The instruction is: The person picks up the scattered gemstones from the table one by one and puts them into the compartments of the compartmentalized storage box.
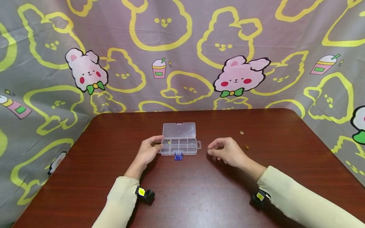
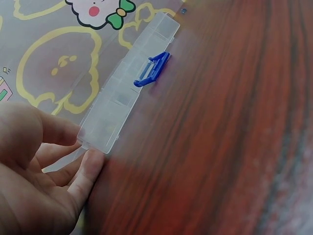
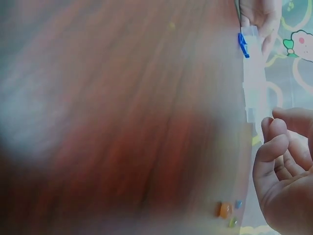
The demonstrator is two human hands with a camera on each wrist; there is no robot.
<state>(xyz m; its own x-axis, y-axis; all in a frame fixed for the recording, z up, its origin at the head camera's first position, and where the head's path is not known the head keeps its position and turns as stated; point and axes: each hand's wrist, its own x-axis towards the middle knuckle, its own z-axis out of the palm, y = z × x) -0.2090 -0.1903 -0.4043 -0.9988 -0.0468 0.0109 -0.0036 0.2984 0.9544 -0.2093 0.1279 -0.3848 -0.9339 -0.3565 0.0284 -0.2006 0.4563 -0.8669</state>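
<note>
between left hand (image 1: 148, 151), gripping its end, and pinched right hand (image 1: 227, 152), contents uncertain, see-through box (image 1: 183, 146)

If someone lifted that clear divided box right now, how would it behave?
The box looks like thin, clear plastic, so it's probably light and fairly stiff. Its lid is open, so it might flap. With nothing covering the compartments, tilting could spill the small yellow piece inside.
</note>
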